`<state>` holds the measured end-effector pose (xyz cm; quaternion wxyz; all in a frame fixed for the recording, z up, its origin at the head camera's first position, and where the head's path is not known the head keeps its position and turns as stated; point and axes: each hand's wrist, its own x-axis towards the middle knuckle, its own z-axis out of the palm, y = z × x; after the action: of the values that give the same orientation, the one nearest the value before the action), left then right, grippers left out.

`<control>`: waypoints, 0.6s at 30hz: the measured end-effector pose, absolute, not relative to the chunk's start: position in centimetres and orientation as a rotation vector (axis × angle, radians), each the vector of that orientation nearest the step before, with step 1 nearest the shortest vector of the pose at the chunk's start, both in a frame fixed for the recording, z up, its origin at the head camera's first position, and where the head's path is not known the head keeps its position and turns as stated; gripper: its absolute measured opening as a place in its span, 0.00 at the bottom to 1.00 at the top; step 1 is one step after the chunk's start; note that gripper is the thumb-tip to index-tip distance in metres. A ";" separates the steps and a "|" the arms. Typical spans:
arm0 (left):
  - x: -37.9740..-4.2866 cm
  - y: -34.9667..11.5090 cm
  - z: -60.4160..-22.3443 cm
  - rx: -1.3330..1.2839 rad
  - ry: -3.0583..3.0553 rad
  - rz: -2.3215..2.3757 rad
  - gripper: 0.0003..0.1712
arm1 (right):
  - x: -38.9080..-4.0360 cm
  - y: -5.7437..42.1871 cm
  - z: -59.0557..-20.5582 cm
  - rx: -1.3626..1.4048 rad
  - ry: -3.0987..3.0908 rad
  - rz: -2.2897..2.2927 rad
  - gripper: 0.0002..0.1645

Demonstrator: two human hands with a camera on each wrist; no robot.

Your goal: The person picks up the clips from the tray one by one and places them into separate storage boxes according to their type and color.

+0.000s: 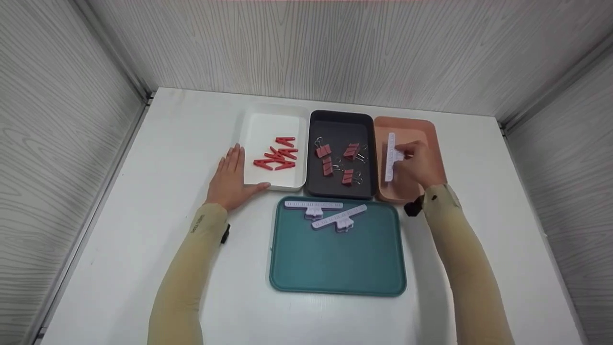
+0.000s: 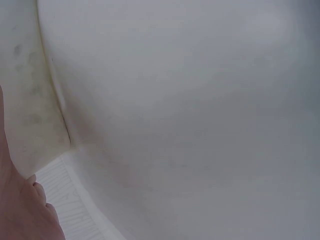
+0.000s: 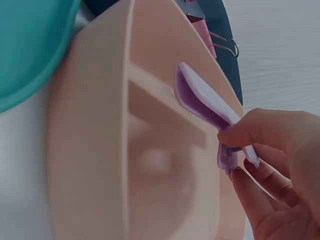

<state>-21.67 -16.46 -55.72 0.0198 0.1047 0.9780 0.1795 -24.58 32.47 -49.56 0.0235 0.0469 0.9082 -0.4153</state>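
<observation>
My right hand (image 1: 418,162) pinches a lilac bag clip (image 1: 390,158) by its grip, over the inside of the orange tray (image 1: 433,139). In the right wrist view the lilac clip (image 3: 205,97) casts a shadow on that tray's floor, with thumb and fingers at its short handle. My left hand (image 1: 229,181) lies with straight fingers along the left side of the white tray (image 1: 275,115), its thumb at the near rim. Several red clothes pegs (image 1: 285,153) lie inside the white tray. Two more lilac bag clips (image 1: 313,208) rest at the top of the teal tray (image 1: 337,258).
Between the white and orange trays stands a dark tray (image 1: 340,189) with several reddish binder clips (image 1: 327,166). The three trays stand side by side behind the teal one on a white table (image 1: 139,191). Wood-grain panels (image 1: 306,52) border the table at the back and sides.
</observation>
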 end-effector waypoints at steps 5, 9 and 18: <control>-21.7 -16.3 -55.6 0.331 3.030 0.551 0.74 | -25.0 32.7 -49.7 0.129 2.813 -1.253 0.30; -21.7 -16.3 -55.5 0.336 3.029 0.540 0.74 | -24.9 32.8 -49.7 0.175 2.765 -1.243 0.36; -21.7 -16.6 -55.8 0.335 3.027 0.535 0.75 | -24.2 32.1 -49.4 0.174 2.746 -1.287 0.40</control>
<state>-21.69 -16.59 -55.79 0.0245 0.1082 0.9786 0.1730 -24.22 32.11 -49.35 0.0519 0.0573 0.9028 -0.4231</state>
